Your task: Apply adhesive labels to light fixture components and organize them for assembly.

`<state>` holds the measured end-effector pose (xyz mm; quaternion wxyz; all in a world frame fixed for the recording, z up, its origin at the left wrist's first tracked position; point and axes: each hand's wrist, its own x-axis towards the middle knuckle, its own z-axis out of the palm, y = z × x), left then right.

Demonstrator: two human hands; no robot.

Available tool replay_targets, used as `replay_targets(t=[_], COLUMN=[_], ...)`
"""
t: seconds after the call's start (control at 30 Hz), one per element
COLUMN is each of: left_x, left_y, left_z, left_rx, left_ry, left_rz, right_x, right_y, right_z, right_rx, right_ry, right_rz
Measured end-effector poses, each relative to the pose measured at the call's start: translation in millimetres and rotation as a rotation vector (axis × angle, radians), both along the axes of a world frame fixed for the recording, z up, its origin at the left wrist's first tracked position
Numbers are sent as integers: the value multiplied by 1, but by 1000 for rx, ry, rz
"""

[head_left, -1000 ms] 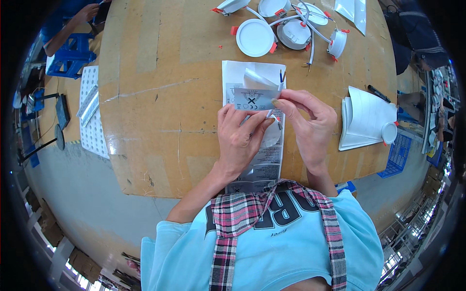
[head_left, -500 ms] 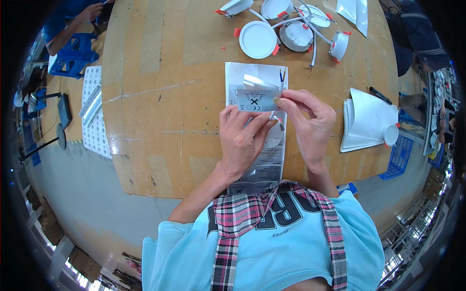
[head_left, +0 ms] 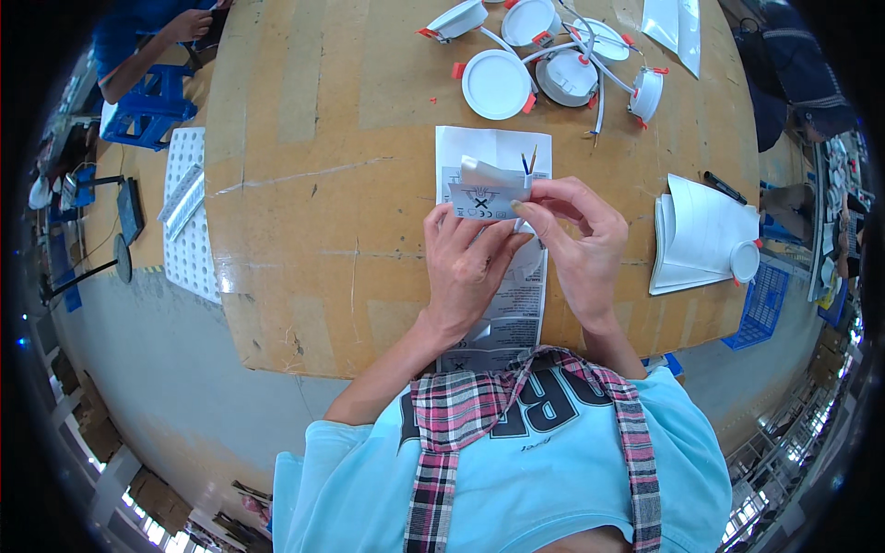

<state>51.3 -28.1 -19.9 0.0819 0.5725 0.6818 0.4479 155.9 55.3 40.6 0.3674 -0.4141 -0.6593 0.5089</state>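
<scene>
A silver-grey printed label (head_left: 477, 201) is bent round a white cable (head_left: 528, 182), its upper flap curled up. Two bare-ended wires, one of them blue, stick up from the cable's top end. My right hand (head_left: 583, 241) is closed, thumb and fingers pinching the label's right end against the cable. My left hand (head_left: 464, 269) is closed on the cable just below the label, some of its fingers behind the label. Beneath both hands lies a long printed paper sheet (head_left: 498, 140), partly covered by them. What hangs from the cable's lower part is mostly hidden.
Several round white downlights (head_left: 496, 85) with red clips and cables cluster at the table's (head_left: 304, 212) far side. On the right lie a paper stack (head_left: 693, 230), a black pen (head_left: 725, 187) and a small white downlight (head_left: 744, 262). A person (head_left: 138, 60) sits at far left.
My right hand has drawn slightly left and pressed the label's end inward round the cable. The cable's wires have tilted a little. The view has shifted slightly.
</scene>
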Motion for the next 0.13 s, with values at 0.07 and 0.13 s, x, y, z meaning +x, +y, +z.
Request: replay_targets(t=[0.07,0.13], left_x=[-1,-3], left_y=[-1,-6], left_z=[4,5], left_rx=[-27,-98], left_ry=[-27,-171], left_rz=[-11,-17], right_x=[1,0], right_y=[-1,-2], right_z=[0,1], right_rx=[-23,-73], right_ry=[9,32], right_rz=[6,7])
